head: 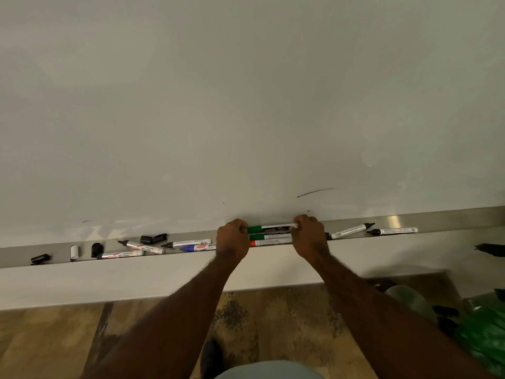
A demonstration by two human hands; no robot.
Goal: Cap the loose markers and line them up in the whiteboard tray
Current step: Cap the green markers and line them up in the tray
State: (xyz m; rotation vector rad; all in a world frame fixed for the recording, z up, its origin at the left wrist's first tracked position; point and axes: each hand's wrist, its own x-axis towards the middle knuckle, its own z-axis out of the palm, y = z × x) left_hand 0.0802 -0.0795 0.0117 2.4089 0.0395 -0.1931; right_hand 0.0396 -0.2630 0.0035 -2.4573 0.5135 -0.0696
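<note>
Green-capped marker [269,228] is clamped at its ends by left hand [232,239] and right hand [310,235] above the tray [396,221]. Two capped markers lie beneath; four loose black caps at nine o'clock.

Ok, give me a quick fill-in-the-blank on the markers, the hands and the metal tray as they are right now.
1. Both hands, the left hand and the right hand, hold one ____-banded white marker by its ends.
2. Below it in the long metal whiteboard tray lie a second green marker and an ____ one.
3. The blue-tipped white marker lies to the ____ of the left hand.

Missing words: green; orange-red; left
</note>
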